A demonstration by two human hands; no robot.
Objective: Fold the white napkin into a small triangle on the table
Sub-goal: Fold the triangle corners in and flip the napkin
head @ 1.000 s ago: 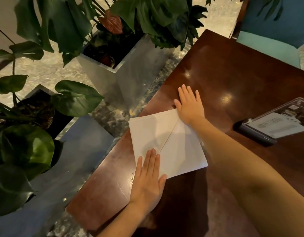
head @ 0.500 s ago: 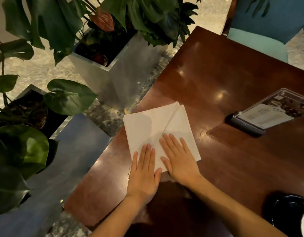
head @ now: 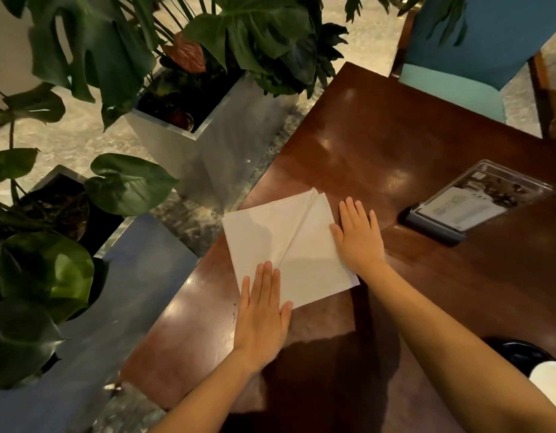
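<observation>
Now, from the head view, we look down at a white napkin [head: 289, 245] lying flat on the near left corner of a dark wooden table [head: 379, 145], its left corner just past the table edge. It looks like a rough square, with a raised crease running diagonally from the near-left edge to the far corner — that diagonal is its long axis. Our left hand [head: 262, 310] lies flat, fingers straight and unclenched, pressing the near end of the crease. Our right hand [head: 358, 235] lies flat too, palm down on the napkin's right edge, grasping nothing. Both hands touch the cloth; we judge the left sits nearer the crease, and the next fold likely turns on that line.
</observation>
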